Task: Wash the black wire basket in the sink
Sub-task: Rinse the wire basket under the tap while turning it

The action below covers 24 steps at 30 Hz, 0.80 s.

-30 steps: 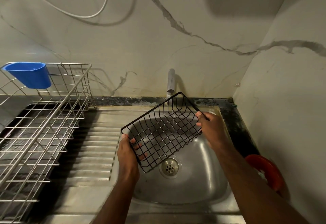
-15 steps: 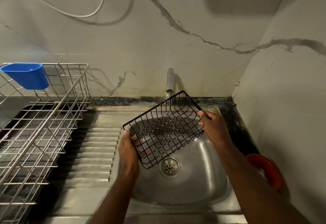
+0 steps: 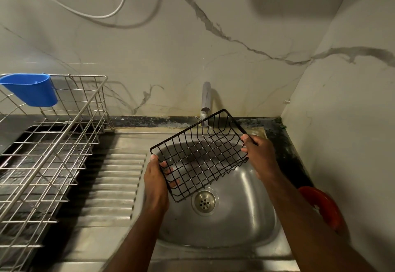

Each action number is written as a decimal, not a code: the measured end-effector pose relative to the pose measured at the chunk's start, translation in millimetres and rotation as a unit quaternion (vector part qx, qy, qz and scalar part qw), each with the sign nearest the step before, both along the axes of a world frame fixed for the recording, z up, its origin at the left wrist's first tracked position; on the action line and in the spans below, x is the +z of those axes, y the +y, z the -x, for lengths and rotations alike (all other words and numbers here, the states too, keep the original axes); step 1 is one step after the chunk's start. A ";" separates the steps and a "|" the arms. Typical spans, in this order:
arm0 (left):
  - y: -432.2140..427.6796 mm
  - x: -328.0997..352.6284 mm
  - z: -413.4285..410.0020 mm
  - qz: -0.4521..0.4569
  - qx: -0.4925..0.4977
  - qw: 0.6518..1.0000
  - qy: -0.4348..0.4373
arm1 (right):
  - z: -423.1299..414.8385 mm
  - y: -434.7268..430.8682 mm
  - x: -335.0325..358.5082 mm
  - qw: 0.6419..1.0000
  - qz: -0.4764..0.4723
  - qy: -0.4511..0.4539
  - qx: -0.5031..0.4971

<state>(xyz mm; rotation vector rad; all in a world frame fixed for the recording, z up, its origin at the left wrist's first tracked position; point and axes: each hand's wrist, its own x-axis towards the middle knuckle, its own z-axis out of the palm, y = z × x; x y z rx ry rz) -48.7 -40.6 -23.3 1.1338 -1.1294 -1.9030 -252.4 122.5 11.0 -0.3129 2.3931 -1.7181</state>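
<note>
A black wire basket (image 3: 198,154) hangs tilted over the steel sink (image 3: 241,224), its far edge under the tap (image 3: 205,98). A thin stream of water falls from the tap through the basket's far side. My left hand (image 3: 157,177) grips the near left end, fingers curled through the wires. My right hand (image 3: 259,156) grips the right end at its rim. The drain (image 3: 204,201) shows just below the basket's lowest corner.
A steel wire dish rack (image 3: 49,149) stands on the left counter with a blue plastic cup holder (image 3: 32,90) hooked on its top rail. The ribbed drainboard (image 3: 115,184) lies between rack and sink. A red round object (image 3: 322,207) sits by the right wall.
Both hands have tilted and shifted the basket slightly up and to the right under the tap. The grip on both ends is unchanged.
</note>
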 end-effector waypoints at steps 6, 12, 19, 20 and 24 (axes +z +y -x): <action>-1.4 -1.4 1.3 0.008 -0.008 1.000 -0.001 | 0.7 0.9 -1.4 1.000 0.002 -0.001 -0.003; -4.5 -0.5 5.7 0.013 -0.009 1.000 -0.008 | 1.6 4.7 -1.5 1.000 0.001 -0.009 -0.009; -5.4 -1.8 7.9 0.031 -0.021 0.999 -0.019 | 3.8 10.6 -3.2 1.000 -0.007 -0.003 -0.013; -6.7 -2.1 9.0 0.030 -0.024 0.999 -0.018 | 4.2 11.2 -3.3 1.000 -0.005 -0.004 -0.014; -11.6 -1.2 12.5 0.022 -0.028 0.999 -0.010 | 6.0 10.1 -3.4 1.000 0.006 -0.001 -0.013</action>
